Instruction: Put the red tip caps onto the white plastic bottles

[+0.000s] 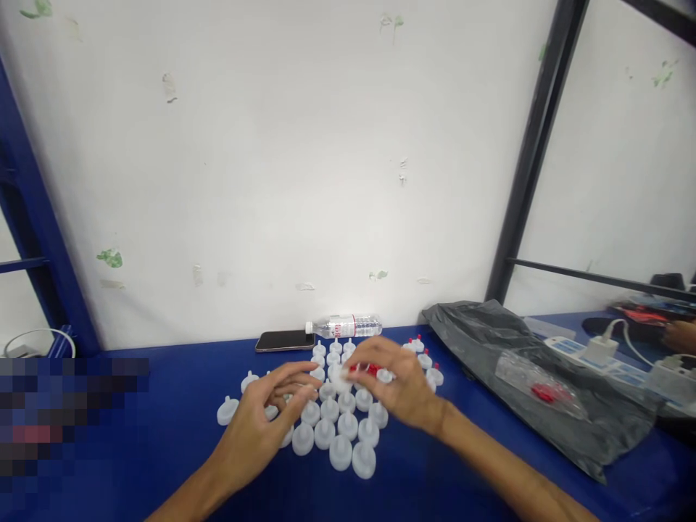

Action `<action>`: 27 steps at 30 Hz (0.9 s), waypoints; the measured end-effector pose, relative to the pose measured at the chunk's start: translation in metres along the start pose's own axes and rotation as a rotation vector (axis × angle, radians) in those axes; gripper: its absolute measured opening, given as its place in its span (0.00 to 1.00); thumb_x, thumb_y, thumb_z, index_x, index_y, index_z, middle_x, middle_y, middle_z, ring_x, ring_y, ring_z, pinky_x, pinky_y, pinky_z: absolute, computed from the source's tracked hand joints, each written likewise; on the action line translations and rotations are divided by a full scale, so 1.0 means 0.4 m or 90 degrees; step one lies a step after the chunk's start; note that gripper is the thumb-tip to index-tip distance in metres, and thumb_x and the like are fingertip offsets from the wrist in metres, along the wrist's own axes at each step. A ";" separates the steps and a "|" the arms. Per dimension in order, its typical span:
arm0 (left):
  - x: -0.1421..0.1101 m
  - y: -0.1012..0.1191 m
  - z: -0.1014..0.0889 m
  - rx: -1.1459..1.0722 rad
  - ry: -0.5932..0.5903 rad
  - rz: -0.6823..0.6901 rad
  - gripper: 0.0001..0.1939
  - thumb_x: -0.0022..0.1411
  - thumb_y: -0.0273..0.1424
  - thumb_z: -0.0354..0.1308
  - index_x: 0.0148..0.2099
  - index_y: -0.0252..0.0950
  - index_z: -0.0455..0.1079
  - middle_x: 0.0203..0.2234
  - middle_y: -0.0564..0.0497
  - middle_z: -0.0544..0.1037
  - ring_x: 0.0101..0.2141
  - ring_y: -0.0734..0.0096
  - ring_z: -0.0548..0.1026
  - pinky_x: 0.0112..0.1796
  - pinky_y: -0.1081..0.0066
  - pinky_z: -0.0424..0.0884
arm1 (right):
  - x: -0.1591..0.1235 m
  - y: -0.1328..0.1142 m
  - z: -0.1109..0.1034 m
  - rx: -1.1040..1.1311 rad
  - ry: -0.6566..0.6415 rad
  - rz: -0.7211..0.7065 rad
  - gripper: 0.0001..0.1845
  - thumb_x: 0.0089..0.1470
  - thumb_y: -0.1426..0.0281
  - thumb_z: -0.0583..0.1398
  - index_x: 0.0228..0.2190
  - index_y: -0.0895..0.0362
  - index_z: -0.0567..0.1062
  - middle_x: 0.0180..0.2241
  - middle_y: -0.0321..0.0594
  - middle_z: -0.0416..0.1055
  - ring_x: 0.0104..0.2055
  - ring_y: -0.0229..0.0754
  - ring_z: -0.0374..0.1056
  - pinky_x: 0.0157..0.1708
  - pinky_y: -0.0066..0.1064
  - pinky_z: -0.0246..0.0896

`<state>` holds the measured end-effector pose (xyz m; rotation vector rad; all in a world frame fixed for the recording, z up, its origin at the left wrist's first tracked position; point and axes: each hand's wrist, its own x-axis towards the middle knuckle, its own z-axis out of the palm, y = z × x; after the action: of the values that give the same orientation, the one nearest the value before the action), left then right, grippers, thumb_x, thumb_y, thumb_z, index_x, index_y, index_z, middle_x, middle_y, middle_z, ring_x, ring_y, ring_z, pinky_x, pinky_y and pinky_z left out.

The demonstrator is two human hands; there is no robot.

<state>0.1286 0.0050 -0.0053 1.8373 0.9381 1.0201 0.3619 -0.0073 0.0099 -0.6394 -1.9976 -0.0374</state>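
Many translucent white caps with pointed nozzles stand in rows on the blue table. My left hand hovers over the left side of the rows, its fingers stretched and apart, hiding some caps. Over the middle, my right hand pinches a white nozzle cap, blurred at the fingertips. Small red tips lie in a cluster just behind my right fingers, partly hidden. At the back right, several nozzle caps with red tips stand together. A few white caps sit left of my left hand.
A phone and a lying clear bottle are along the wall. At right, a grey plastic bag carries a clear pouch with red pieces. Beyond it are a power strip and another person's hand.
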 end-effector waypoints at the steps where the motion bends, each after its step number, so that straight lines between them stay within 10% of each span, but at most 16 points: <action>1: 0.006 -0.001 -0.010 0.040 0.032 0.023 0.20 0.67 0.44 0.56 0.56 0.40 0.72 0.43 0.46 0.83 0.40 0.62 0.82 0.32 0.72 0.75 | 0.010 0.015 -0.026 -0.012 0.028 0.030 0.08 0.61 0.64 0.64 0.37 0.56 0.80 0.35 0.41 0.77 0.37 0.40 0.74 0.39 0.31 0.70; 6: 0.043 -0.035 -0.082 0.376 0.193 0.100 0.16 0.70 0.40 0.47 0.45 0.40 0.75 0.34 0.51 0.82 0.27 0.68 0.77 0.30 0.69 0.73 | 0.040 0.122 -0.186 -0.285 0.067 0.249 0.13 0.64 0.62 0.58 0.38 0.57 0.79 0.37 0.42 0.79 0.36 0.41 0.73 0.42 0.32 0.67; 14: 0.096 -0.095 -0.164 0.572 0.179 0.099 0.16 0.66 0.34 0.46 0.44 0.38 0.75 0.42 0.43 0.80 0.48 0.52 0.75 0.49 0.56 0.70 | -0.055 0.279 -0.338 -0.547 -0.133 0.625 0.09 0.55 0.67 0.62 0.32 0.58 0.82 0.34 0.49 0.79 0.38 0.50 0.74 0.34 0.33 0.58; 21: 0.103 -0.136 -0.174 0.621 0.145 0.031 0.16 0.64 0.34 0.48 0.44 0.36 0.76 0.41 0.41 0.80 0.46 0.48 0.76 0.47 0.53 0.70 | -0.100 0.341 -0.323 -0.488 -0.289 0.684 0.03 0.45 0.68 0.69 0.25 0.55 0.82 0.29 0.43 0.79 0.35 0.47 0.75 0.33 0.29 0.60; 27: 0.097 -0.152 -0.165 0.627 0.109 -0.016 0.14 0.63 0.33 0.49 0.41 0.37 0.76 0.37 0.42 0.81 0.40 0.52 0.79 0.42 0.58 0.71 | -0.039 0.258 -0.299 -0.475 -0.233 0.577 0.14 0.60 0.63 0.59 0.37 0.57 0.82 0.36 0.49 0.80 0.39 0.48 0.74 0.38 0.32 0.61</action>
<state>0.0720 0.0821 -0.0260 2.5162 1.7726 0.7409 0.5119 0.0404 0.0324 -2.1025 -1.8156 -0.1250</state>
